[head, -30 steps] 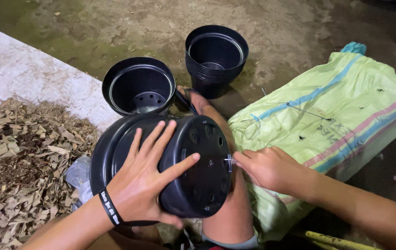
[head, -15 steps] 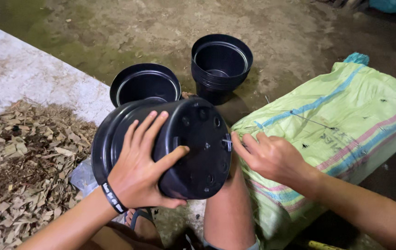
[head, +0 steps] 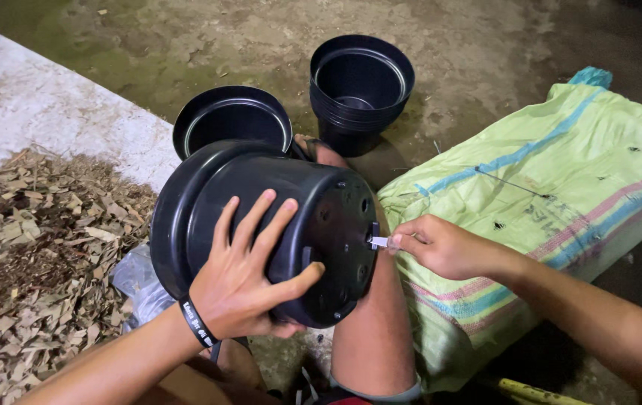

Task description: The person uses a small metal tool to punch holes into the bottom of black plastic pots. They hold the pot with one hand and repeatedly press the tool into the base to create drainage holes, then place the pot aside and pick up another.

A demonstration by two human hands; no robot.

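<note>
Head view: black pot (head: pixel 291 225) now turned sideways

It looked like an outdoor potting spot — a yard or nursery corner. The ground (head: pixel 486 52) was bare, mossy dirt beside a concrete slab (head: pixel 43 112). A heap of dry leaf mulch (head: pixel 28 255) lay on the slab, black plastic pots (head: pixel 362 90) stood stacked on the dirt, and a woven green sack (head: pixel 553 195) lay nearby — gardening supplies, all of it.
</note>
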